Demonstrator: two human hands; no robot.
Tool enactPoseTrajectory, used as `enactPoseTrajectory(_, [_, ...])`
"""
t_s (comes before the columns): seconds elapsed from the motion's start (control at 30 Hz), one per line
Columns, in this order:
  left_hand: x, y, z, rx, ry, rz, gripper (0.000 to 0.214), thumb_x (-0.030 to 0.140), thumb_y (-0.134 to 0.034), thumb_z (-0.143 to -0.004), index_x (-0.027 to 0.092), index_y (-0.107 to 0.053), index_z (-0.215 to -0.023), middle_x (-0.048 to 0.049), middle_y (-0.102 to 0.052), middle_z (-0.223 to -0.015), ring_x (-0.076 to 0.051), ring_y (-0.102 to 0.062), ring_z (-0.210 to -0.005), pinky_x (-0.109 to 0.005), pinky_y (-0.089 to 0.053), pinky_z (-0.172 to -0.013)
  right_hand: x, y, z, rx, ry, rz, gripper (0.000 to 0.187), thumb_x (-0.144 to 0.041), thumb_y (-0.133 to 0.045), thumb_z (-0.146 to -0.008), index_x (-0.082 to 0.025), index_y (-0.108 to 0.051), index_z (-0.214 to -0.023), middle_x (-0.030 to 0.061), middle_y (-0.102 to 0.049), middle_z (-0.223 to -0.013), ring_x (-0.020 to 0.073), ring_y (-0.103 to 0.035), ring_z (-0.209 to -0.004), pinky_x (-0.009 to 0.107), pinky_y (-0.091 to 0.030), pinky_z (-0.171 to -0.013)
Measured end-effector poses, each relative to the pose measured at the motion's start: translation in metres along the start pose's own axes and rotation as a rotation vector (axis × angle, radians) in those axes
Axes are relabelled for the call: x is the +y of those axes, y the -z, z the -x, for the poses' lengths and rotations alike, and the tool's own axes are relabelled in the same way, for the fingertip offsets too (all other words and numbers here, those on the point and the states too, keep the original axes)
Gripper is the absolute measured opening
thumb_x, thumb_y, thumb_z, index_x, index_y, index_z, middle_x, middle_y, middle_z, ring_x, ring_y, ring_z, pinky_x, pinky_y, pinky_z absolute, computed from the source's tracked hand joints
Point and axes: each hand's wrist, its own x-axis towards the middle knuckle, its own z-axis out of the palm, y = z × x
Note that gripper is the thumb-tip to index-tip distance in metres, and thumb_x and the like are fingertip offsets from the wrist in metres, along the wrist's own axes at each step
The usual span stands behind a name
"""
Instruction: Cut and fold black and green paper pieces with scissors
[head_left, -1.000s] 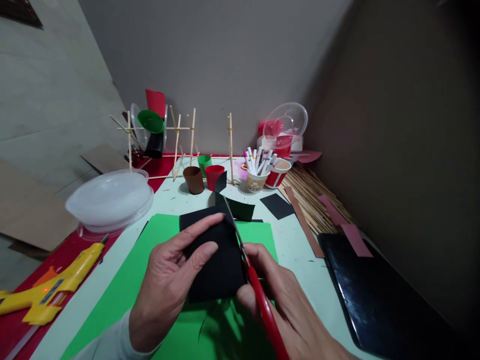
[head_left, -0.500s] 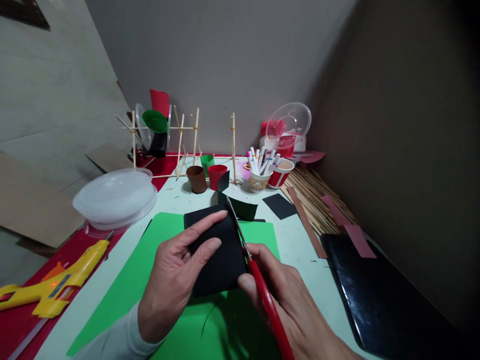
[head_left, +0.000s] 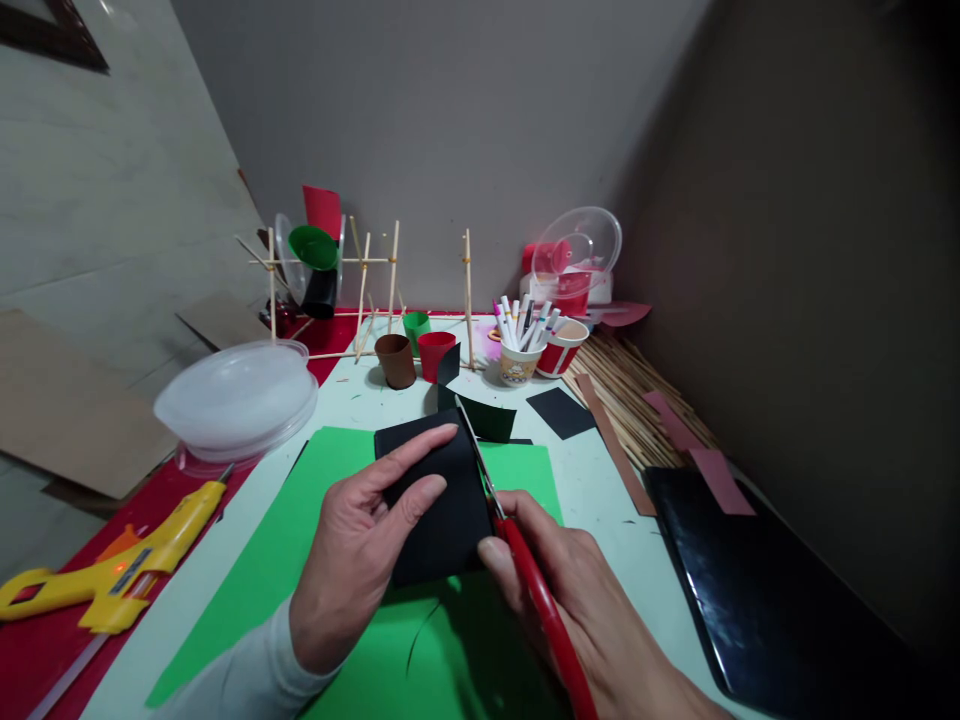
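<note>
My left hand [head_left: 367, 540] grips a black piece of paper [head_left: 442, 520] from its left side, thumb and forefinger lying over the top face. In my right hand [head_left: 577, 590] are red-handled scissors [head_left: 536, 590], their blades along the paper's right edge and close together. The paper is held above a green sheet [head_left: 360, 630]. Just beyond the scissor tips stands a curved black paper strip [head_left: 480, 415]. A thin dark sliver [head_left: 421, 635] rests on the green sheet. The lower fingers of both hands are partly hidden.
Left lie a yellow glue gun [head_left: 142, 565] and plastic lids [head_left: 236, 395]. Behind are brown [head_left: 395, 362] and red [head_left: 436, 358] paper cups, a stick frame [head_left: 394, 275] and a cup of markers [head_left: 519, 365]. Wooden sticks [head_left: 637, 395] and a glossy black object [head_left: 757, 600] lie right.
The scissor blades look slightly more closed along the paper's edge. Both hands and the paper sit a little further right in view. The rest of the scene has shifted slightly with the camera.
</note>
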Motion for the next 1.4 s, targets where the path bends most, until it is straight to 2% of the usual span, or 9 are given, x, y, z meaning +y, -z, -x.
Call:
enactPoseTrajectory(0.1, [0.0,0.0,0.0,-0.005,0.012,0.001,0.034,0.037,-0.073,-0.085,0.037,-0.073,-0.118,0.0051,-0.075,-0.119,-0.02,-0.069,-0.109,-0.021,-0.055,-0.088,0.001,-0.001,-0.001,-0.016,-0.007,-0.005,0.022,-0.04,-0.045,-0.1,-0.021,-0.055,-0.104,-0.0098,-0.035,-0.053,0.0114,-0.035,-0.046,0.023,-0.027,-0.046])
enactPoseTrajectory(0.27, [0.001,0.001,0.001,-0.007,0.04,0.017,0.035,0.036,-0.075,-0.083,0.037,-0.073,-0.118,0.0051,-0.077,-0.115,-0.018,-0.071,-0.101,-0.018,-0.056,-0.081,0.003,-0.002,0.001,0.047,0.05,-0.052,0.021,-0.039,-0.044,-0.1,-0.023,-0.055,-0.093,-0.0062,-0.047,-0.056,0.0113,-0.042,-0.047,0.024,-0.035,-0.051])
enactPoseTrajectory(0.47, [0.013,0.008,0.0,-0.156,0.081,-0.024,0.026,0.037,-0.076,-0.081,0.037,-0.078,-0.107,0.0059,-0.079,-0.104,-0.014,-0.071,-0.086,-0.013,-0.053,-0.068,-0.001,0.015,-0.001,0.123,-0.137,-0.411,0.032,-0.056,-0.052,-0.095,-0.024,-0.052,-0.097,-0.0088,-0.046,-0.057,0.0065,-0.037,-0.038,0.016,-0.029,-0.033])
enactPoseTrajectory(0.67, [0.017,0.018,-0.001,-0.433,0.086,-0.108,0.04,0.032,-0.076,-0.082,0.045,-0.07,-0.119,0.0091,-0.075,-0.118,-0.017,-0.071,-0.1,-0.014,-0.054,-0.078,-0.009,0.036,-0.004,0.129,-0.091,-0.486,0.039,-0.049,-0.073,-0.082,-0.023,-0.051,-0.101,-0.0057,-0.06,-0.072,0.007,-0.052,-0.045,0.015,-0.041,-0.036])
enactPoseTrajectory(0.8, [0.013,0.02,-0.003,-0.521,0.04,-0.155,0.059,0.028,-0.075,-0.083,0.051,-0.057,-0.134,0.0136,-0.059,-0.142,-0.019,-0.061,-0.122,-0.017,-0.049,-0.094,-0.012,0.035,-0.001,0.047,-0.08,-0.479,0.045,-0.034,-0.085,-0.071,-0.024,-0.053,-0.101,-0.0043,-0.063,-0.084,0.0076,-0.057,-0.054,0.016,-0.045,-0.043])
enactPoseTrajectory(1.0, [0.014,0.022,-0.009,-0.547,0.07,-0.145,0.074,0.027,-0.076,-0.083,0.05,-0.043,-0.145,0.0119,-0.043,-0.156,-0.021,-0.052,-0.133,-0.019,-0.047,-0.099,-0.005,0.027,-0.003,0.077,-0.04,-0.411,0.04,-0.022,-0.082,-0.076,-0.024,-0.051,-0.101,-0.0061,-0.061,-0.077,0.0068,-0.052,-0.056,0.016,-0.042,-0.048])
enactPoseTrajectory(1.1, [0.014,0.021,-0.012,-0.534,0.263,-0.032,0.073,0.031,-0.074,-0.084,0.045,-0.041,-0.147,0.0037,-0.067,-0.133,-0.02,-0.067,-0.111,-0.02,-0.055,-0.083,0.0,0.02,-0.004,0.133,-0.017,-0.409,0.04,-0.022,-0.081,-0.076,-0.025,-0.051,-0.102,-0.0059,-0.059,-0.075,0.0086,-0.052,-0.059,0.018,-0.042,-0.051])
enactPoseTrajectory(1.23, [0.013,0.021,-0.014,-0.497,0.437,0.032,0.033,0.035,-0.073,-0.084,0.024,-0.074,-0.116,-0.0009,-0.077,-0.085,-0.012,-0.067,-0.069,-0.015,-0.051,-0.06,0.0,0.018,-0.005,0.115,-0.038,-0.404,0.039,-0.027,-0.078,-0.079,-0.024,-0.049,-0.104,-0.0053,-0.059,-0.077,0.0096,-0.052,-0.061,0.02,-0.042,-0.053])
enactPoseTrajectory(1.4, [0.022,0.029,-0.015,-0.421,0.494,0.073,0.025,0.033,-0.077,-0.079,0.02,-0.079,-0.1,-0.0032,-0.078,-0.081,-0.014,-0.068,-0.066,-0.018,-0.052,-0.06,-0.008,0.037,-0.003,0.042,-0.088,-0.198,0.032,-0.046,-0.069,-0.085,-0.023,-0.051,-0.097,-0.0067,-0.048,-0.066,0.0107,-0.046,-0.056,0.022,-0.041,-0.052])
